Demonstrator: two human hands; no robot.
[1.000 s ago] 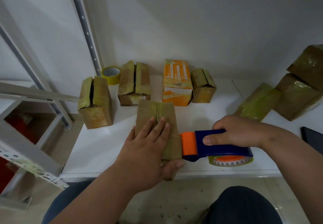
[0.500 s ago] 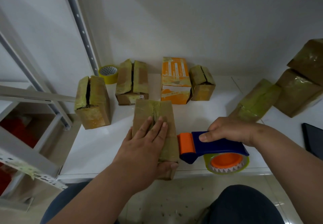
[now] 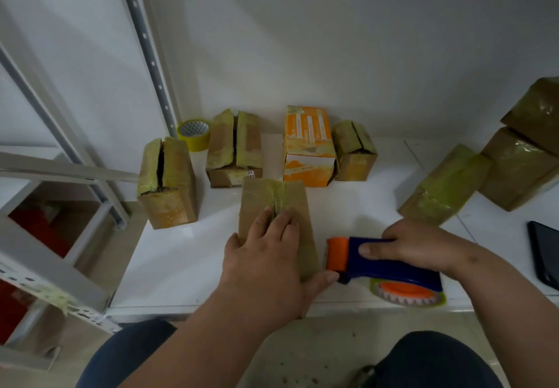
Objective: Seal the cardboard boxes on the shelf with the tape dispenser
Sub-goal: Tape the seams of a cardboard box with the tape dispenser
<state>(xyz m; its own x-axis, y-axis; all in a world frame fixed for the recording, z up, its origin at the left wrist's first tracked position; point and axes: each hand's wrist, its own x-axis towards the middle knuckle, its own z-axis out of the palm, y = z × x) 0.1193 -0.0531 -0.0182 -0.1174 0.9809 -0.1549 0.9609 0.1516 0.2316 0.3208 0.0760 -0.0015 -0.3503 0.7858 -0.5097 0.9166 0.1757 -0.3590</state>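
Observation:
A brown cardboard box [image 3: 273, 197] lies at the front of the white shelf [image 3: 181, 254], its top seam covered with yellowish tape. My left hand [image 3: 266, 254] presses flat on it, fingers straight, thumb at its right side. My right hand [image 3: 414, 245] grips the blue handle of the tape dispenser [image 3: 384, 269], whose orange roller end sits against the box's right side. The tape roll hangs at the shelf's front edge.
Behind stand a split-top box [image 3: 168, 182], another open-flapped box [image 3: 234, 148], an orange box [image 3: 308, 145], a small box [image 3: 355, 148] and a yellow tape roll [image 3: 193, 133]. Taped boxes [image 3: 444, 185] lie right, beside a dark phone [image 3: 544, 254]. A grey shelf upright [image 3: 145, 46] rises left.
The dispenser has tipped back from its tilt, roll low at the shelf edge again. My left hand stays pressed on the box, thumb now touching the roller end.

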